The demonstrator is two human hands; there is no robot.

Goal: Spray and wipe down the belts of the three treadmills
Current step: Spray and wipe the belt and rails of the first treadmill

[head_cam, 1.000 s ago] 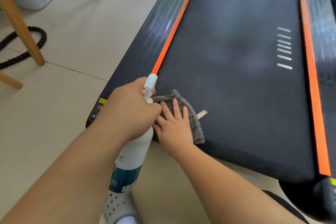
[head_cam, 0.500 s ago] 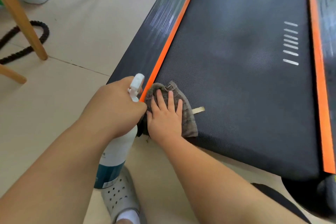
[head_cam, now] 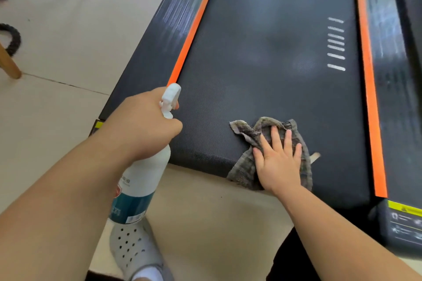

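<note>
A black treadmill belt [head_cam: 274,52] runs away from me between two orange side strips [head_cam: 194,20]. My right hand [head_cam: 277,162] presses flat, fingers straight, on a crumpled grey-brown cloth [head_cam: 246,134] at the belt's near end, right of centre. My left hand [head_cam: 146,125] grips the neck of a white spray bottle [head_cam: 141,180] with a teal label, held at the belt's near left corner, its white nozzle pointing over the belt.
Beige tiled floor [head_cam: 68,52] lies to the left, with a wooden leg [head_cam: 9,64] and a black rope [head_cam: 12,39] near the left edge. My grey perforated shoe [head_cam: 132,248] stands below the bottle. A second treadmill's corner [head_cam: 402,223] with a yellow warning label sits at the right.
My right hand has slid the cloth rightward along the belt's near end, away from the left orange strip. The left hand with the bottle has stayed near the left corner.
</note>
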